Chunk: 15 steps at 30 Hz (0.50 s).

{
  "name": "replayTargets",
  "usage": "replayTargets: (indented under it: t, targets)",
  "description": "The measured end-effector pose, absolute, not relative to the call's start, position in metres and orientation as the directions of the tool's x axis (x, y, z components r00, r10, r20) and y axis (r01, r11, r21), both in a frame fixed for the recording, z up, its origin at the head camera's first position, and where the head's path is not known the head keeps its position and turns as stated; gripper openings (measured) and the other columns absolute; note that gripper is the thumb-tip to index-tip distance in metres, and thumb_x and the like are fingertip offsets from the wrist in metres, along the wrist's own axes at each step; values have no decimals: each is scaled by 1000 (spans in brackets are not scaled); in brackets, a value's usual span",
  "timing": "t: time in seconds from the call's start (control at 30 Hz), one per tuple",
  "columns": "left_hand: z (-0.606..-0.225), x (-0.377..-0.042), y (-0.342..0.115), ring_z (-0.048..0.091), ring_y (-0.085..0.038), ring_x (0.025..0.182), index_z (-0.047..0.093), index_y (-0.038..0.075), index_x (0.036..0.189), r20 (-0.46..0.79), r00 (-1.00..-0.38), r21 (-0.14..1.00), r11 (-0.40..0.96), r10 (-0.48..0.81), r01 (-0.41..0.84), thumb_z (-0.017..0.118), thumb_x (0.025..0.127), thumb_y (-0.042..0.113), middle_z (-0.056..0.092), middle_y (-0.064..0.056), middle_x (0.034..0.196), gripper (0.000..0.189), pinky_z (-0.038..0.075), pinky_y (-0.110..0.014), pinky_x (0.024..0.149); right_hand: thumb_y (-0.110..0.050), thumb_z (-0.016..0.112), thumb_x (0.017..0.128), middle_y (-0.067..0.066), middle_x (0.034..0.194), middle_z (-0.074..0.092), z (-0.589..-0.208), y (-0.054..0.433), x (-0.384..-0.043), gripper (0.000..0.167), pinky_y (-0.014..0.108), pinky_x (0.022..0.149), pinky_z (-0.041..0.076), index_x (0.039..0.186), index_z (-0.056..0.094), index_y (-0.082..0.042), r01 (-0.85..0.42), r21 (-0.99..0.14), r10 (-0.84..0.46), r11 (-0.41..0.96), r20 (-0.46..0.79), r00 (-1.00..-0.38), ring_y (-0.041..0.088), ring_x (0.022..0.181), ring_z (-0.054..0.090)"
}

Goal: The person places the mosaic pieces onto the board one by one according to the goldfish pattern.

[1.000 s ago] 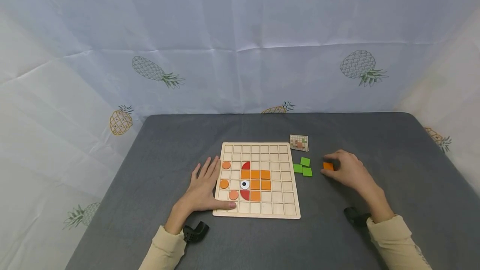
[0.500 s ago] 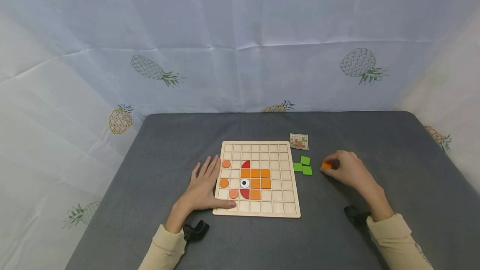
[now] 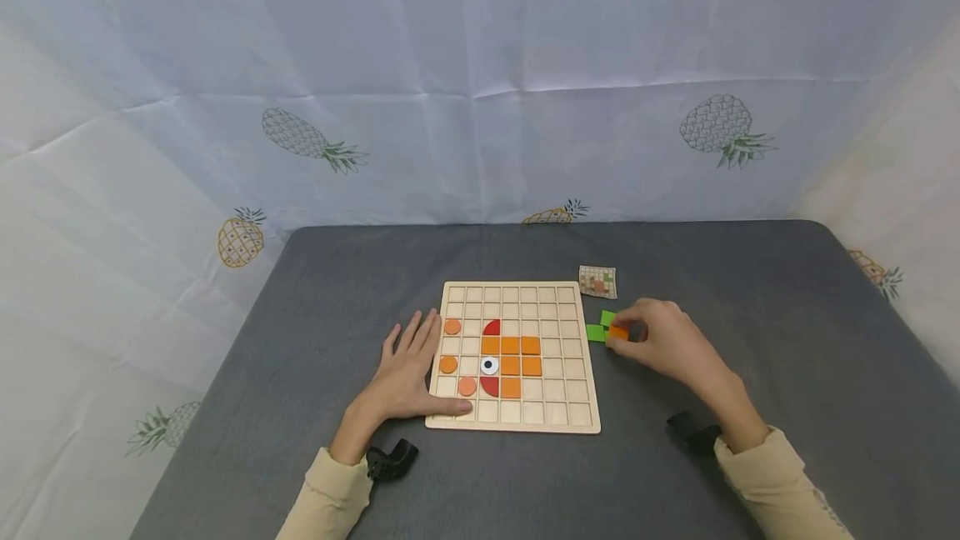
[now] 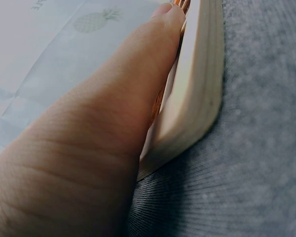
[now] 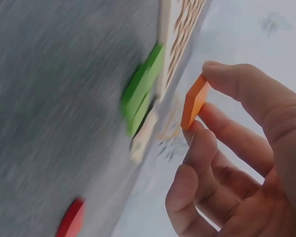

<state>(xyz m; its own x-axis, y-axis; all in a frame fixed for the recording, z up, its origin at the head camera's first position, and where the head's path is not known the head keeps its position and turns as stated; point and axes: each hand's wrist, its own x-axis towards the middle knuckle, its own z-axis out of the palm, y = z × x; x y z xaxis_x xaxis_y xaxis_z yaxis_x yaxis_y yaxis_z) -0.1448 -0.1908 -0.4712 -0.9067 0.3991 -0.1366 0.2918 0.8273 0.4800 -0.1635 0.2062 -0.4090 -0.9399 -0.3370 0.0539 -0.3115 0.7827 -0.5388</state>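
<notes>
The right hand (image 3: pixel 671 344) pinches a square orange tile (image 3: pixel 618 333) between thumb and fingers. In the right wrist view the orange tile (image 5: pixel 196 101) is raised off the table. From the head view it covers part of the green square tiles (image 3: pixel 596 332) beside the wooden grid board (image 3: pixel 555 415). Along that board's left edge lies the left hand (image 3: pixel 401 386), fingers spread, its thumb over the front left corner. On the board are orange squares (image 3: pixel 510 345), a white eye disc (image 3: pixel 489 365), red quarter-round pieces (image 3: pixel 489 387) and orange discs (image 3: pixel 452 327).
A small patterned card (image 3: pixel 597 282) lies at the board's far right corner. In the right wrist view a red piece (image 5: pixel 71 219) rests on the grey table (image 3: pixel 360 273). A pineapple-print curtain (image 3: pixel 480 157) hangs behind.
The right hand has carried the orange tile left, from the table on the right to over the green tiles. The left hand and the board stay in place.
</notes>
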Motion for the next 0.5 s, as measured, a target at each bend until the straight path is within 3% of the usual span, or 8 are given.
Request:
replayTargets:
  t: [0.23,0.5]
  targets:
    - [-470,-144,-190,2,-48,171,9,-1,173,-156,-907,472,836,392,280,81,73,70,6,-22,184,143,0,-75,132,-12,89,88,10,93,77,-405,176,-153,22,22,52,42,106,84,1,-384,-547,-410,744,80,-908,5,60,50]
    - [-471,-144,-190,1,-48,171,9,-1,173,-166,-907,472,839,386,271,81,73,71,6,-22,184,143,0,-75,132,-12,89,87,3,90,76,-407,138,-143,15,19,57,43,100,85,-5,-456,-534,-507,712,58,-860,3,68,51]
